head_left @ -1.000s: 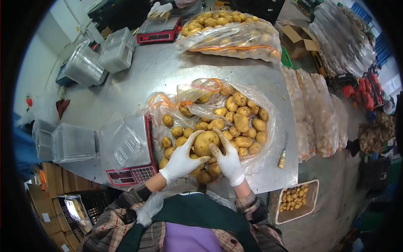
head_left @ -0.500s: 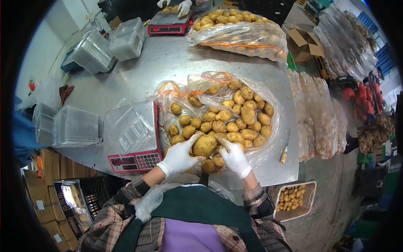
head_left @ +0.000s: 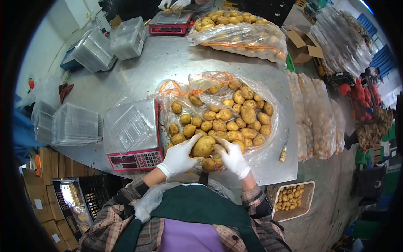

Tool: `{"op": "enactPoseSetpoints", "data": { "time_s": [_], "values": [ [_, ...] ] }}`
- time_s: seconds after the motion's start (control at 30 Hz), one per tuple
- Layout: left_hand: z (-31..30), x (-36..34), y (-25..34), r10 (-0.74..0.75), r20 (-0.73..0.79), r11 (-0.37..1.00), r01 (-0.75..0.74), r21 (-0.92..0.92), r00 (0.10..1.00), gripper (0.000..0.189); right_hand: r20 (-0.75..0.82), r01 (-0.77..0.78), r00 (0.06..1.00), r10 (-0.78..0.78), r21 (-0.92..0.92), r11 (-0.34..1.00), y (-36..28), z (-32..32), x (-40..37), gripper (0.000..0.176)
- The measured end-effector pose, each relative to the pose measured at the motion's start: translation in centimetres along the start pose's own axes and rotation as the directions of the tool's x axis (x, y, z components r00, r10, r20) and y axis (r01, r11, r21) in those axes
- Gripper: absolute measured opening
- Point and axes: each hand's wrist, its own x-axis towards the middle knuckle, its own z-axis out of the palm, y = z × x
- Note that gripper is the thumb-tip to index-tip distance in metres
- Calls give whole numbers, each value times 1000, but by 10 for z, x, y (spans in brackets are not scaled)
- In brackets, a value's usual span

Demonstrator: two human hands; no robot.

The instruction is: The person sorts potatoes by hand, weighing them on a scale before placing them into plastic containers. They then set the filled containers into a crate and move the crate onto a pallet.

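Slip risk: we judge the large, rounded, yellow-brown potato (head_left: 203, 147) could drop if the smooth glove loosens.
Potato surface: we note faint marks, otherwise whole where visible.
Left grip: white-gloved left hand (head_left: 179, 157), clamped around it.
Right grip: white-gloved right hand (head_left: 233, 158), fingertips at its right edge; we cannot confirm contact.
Potato location: lower centre of the frame, beside smaller yellow potatoes (head_left: 248, 114).
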Motion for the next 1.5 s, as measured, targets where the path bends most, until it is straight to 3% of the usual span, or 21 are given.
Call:
{"op": "enactPoseSetpoints", "data": {
  "time_s": [0.1,0.2,0.43,0.5,0.6,0.63,0.77,0.83,0.9,0.93,1.0,1.03,1.07,1.1,1.13,1.2,1.3,1.4,1.43,1.47,1.5],
  "values": [
    [-5,-5,9,-40,67,993,32,118,997,79,3,55,998,-56,-171,984,-4,11,-1,41],
    [-6,-8,5,-84,122,992,71,104,989,77,42,3,999,-1,-37,999,-6,14,-3,43],
    [-9,-15,-8,-82,179,930,140,-338,980,81,47,160,987,-154,-182,970,-8,23,4,37],
    [-11,-19,-21,-40,180,869,123,-479,983,82,3,181,983,-182,-71,981,0,26,10,32],
    [-6,-20,-38,-48,200,486,198,-852,979,81,-3,109,994,-110,151,982,0,40,14,30],
    [-17,-26,-36,-79,348,230,357,-905,934,76,-3,70,997,-72,234,970,-1,45,16,29],
    [-45,-39,-45,-79,373,-125,362,-924,925,70,180,-80,983,-39,612,786,-15,66,14,30],
    [-73,-46,-55,-216,257,9,265,-964,942,68,223,-145,974,44,458,877,-17,79,3,31],
    [-94,-50,-70,-404,-83,386,87,-918,911,73,323,-223,939,118,309,925,0,79,-10,33],
    [-103,-49,-86,-320,-316,627,-50,-777,893,73,279,-235,951,133,374,897,7,76,-18,32],
    [-105,-55,-129,-292,-489,821,-47,-569,822,71,198,-238,967,158,499,833,35,75,-34,31],
    [-104,-56,-145,-183,-547,952,9,-305,817,69,76,-182,983,166,471,863,48,70,-39,28],
    [-101,-56,-158,-60,-572,998,64,-13,818,67,-47,-261,949,310,434,862,45,59,-43,26],
    [-97,-60,-166,-57,-509,992,105,67,859,63,-212,-208,931,296,358,910,60,52,-45,26],
    [-92,-65,-171,-58,-443,979,139,152,894,60,-486,-172,855,180,62,983,75,46,-46,30],
    [-85,-70,-185,-79,-410,967,170,191,909,55,-606,-206,796,0,-271,940,94,27,-45,45],
    [-75,-70,-200,-71,-526,967,188,172,847,49,-530,-311,846,52,-414,855,109,24,-33,64],
    [-72,-66,-187,-12,-676,939,240,245,737,47,-515,-314,843,154,-240,919,139,21,-24,69],
    [-71,-63,-175,-9,-705,951,225,214,709,45,-443,-264,814,375,292,919,124,13,-21,59],
    [-70,-61,-160,20,-734,959,196,207,679,42,-272,-131,850,451,720,682,106,6,-26,45],
    [-66,-59,-147,56,-721,972,126,196,691,41,-125,-94,880,458,900,426,66,0,-26,48]
  ]
}}
